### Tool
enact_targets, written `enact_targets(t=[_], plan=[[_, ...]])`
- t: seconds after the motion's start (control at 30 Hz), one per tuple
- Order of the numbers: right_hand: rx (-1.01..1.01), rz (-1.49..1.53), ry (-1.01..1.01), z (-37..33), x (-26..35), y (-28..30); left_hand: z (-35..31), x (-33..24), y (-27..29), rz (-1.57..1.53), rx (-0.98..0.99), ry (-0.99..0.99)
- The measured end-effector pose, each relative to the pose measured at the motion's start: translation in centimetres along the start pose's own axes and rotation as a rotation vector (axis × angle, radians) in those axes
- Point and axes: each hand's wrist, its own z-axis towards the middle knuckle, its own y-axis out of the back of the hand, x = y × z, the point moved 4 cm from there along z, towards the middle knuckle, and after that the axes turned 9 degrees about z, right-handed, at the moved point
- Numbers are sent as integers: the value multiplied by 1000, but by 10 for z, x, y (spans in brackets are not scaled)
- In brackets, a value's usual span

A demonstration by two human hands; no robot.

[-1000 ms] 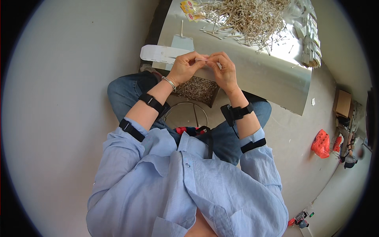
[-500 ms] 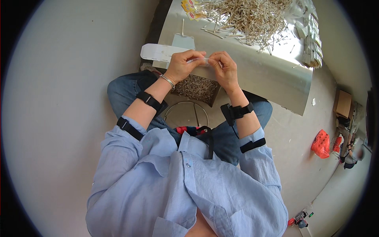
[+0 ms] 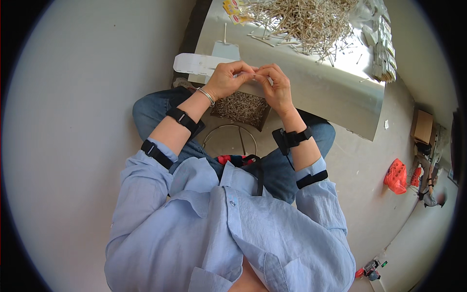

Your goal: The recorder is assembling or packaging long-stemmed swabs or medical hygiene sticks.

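Observation:
My left hand (image 3: 226, 79) and my right hand (image 3: 275, 85) meet above the near edge of the metal table, fingertips pinched close together. Between the fingers is something thin, pale and partly see-through, too small and covered to name. A white card strip (image 3: 194, 63) with a rounded end lies at the table edge, just left of my left hand. Behind it a single cotton swab (image 3: 225, 33) rests on a pale grey-blue patch (image 3: 226, 49). Below my hands stands a box (image 3: 263, 121) filled with many cotton swabs.
A large heap of cotton swabs (image 3: 311, 24) covers the back of the metal table (image 3: 335, 97). Yellow packets (image 3: 235, 10) lie left of it, stacked flat packets (image 3: 384, 58) at right. On the floor at right are a red plastic bag (image 3: 396, 176) and, farther off, a person (image 3: 430, 197).
My fingertips have drawn closer together, and the pale thing between them shows less. My left forearm has shifted slightly. The far person at right has moved a little.

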Motion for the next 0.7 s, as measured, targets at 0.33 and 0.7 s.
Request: enact_targets(t=[0.33,0.7], plan=[[-138,127,-182,-1,-3,-6,-1,-16,-12,209,-151,-31],[-97,292,-284,-29,-17,-12,-20,10,-24,-192,17,63]])
